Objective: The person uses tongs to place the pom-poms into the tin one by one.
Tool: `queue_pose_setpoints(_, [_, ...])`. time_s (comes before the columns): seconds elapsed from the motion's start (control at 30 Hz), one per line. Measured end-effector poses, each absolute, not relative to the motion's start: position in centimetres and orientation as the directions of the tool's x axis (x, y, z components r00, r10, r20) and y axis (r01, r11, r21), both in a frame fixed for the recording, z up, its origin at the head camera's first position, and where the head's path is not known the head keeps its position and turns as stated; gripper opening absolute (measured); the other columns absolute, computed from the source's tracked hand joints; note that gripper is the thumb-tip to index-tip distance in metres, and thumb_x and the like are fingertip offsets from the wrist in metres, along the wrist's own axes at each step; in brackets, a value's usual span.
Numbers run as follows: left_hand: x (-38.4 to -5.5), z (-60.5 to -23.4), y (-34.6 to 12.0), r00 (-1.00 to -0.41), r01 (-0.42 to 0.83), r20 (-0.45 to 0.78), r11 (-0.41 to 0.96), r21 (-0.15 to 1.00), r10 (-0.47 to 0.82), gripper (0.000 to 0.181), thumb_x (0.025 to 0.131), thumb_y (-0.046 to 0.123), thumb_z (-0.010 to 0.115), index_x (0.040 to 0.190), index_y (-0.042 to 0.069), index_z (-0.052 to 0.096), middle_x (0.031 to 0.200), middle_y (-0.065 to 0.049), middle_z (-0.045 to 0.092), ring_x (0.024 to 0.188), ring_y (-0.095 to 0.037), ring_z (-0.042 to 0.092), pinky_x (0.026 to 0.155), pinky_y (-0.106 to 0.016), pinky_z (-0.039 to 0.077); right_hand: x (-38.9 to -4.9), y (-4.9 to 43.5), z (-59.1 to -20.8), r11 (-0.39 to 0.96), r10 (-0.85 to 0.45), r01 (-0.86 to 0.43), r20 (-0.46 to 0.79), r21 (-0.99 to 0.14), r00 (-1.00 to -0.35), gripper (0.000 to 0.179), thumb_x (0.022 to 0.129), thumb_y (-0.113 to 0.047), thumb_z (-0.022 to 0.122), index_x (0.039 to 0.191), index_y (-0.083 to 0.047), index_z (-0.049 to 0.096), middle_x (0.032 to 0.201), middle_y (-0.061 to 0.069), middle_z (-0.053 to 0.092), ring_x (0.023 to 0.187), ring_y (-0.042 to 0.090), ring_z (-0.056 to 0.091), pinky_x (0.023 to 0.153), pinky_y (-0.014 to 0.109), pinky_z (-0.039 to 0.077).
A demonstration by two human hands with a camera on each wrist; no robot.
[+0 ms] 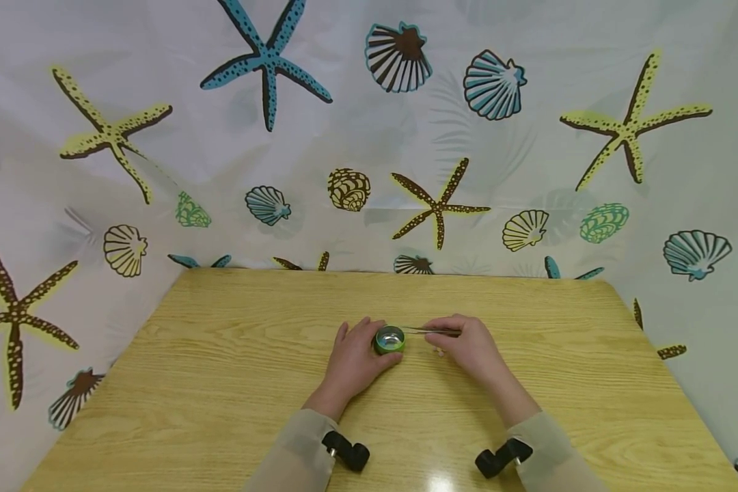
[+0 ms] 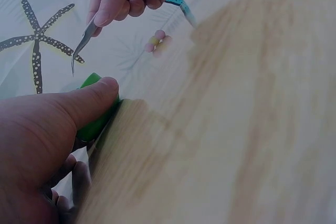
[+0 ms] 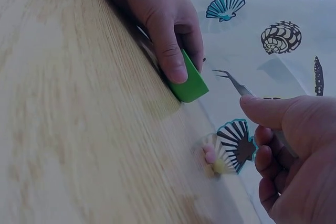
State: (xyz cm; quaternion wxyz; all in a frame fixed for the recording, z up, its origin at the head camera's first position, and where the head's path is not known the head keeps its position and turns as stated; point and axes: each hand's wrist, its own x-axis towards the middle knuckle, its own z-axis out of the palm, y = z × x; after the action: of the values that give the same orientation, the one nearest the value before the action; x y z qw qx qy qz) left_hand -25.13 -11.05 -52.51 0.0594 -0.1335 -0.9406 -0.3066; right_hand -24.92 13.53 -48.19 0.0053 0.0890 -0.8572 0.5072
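Observation:
My left hand point(image 1: 358, 355) grips a small round tin point(image 3: 192, 86), green outside and shiny silver inside, its open top facing up on the table. The thumb lies along its near side in the left wrist view. To the right of the tin, my right hand point(image 1: 469, 347) pinches metal tweezers point(image 3: 234, 83) between thumb and fingers. Their thin bent tips point left toward the tin's rim, slightly apart with nothing between them. Just below the right fingertips lie several small pink and yellow balls point(image 3: 210, 157) in a tight cluster.
A wood-grain table point(image 1: 221, 383) spreads under both hands. Behind it and along its sides hangs a white cloth point(image 1: 332, 137) printed with starfish and shells. Black wrist mounts point(image 1: 346, 452) sit on both light sleeves.

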Motion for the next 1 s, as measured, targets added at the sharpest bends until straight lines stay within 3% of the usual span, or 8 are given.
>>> queue_pose_setpoints(0.3, [-25.1,-52.4,-10.9,-0.957,0.288,0.197,0.773,0.565,0.213,0.072,0.096,0.042,0.090,0.151,0.003,0.064,0.154,-0.018,0.064,0.156,-0.038,0.047,0.134,-0.062,0.015,-24.6,15.9,-48.6,0.471,-0.100,-0.114,0.075,-0.875,-0.992,0.019,0.102,-0.021,0.084,0.120,-0.015,0.088,0.117,0.003,0.079,0.107,0.021,0.069,0.083,0.033,0.054])
queue_pose_setpoints(0.57, [-25.0,-52.5,-11.0,-0.956,0.291,0.203,0.771,0.566,0.211,0.073,0.095,0.042,0.090,0.151,0.003,0.064,0.154,-0.018,0.064,0.156,-0.038,0.046,0.134,-0.062,0.015,-24.4,17.8,-48.6,0.459,-0.077,-0.070,0.039,-0.886,-0.996,0.025,0.103,-0.026,0.083,0.125,-0.014,0.086,0.133,0.009,0.076,0.124,0.029,0.068,0.093,0.037,0.057])
queue_pose_setpoints(1.0, [-25.0,-52.3,-10.8,-0.955,0.295,0.208,0.771,0.564,0.213,0.073,0.095,0.041,0.090,0.151,0.002,0.064,0.153,-0.018,0.065,0.155,-0.039,0.048,0.134,-0.063,0.016,-24.1,20.2,-49.3,0.492,-0.053,-0.037,0.013,-0.870,-0.999,0.027,0.105,-0.026,0.080,0.129,-0.014,0.084,0.138,0.012,0.074,0.133,0.034,0.065,0.108,0.051,0.056])
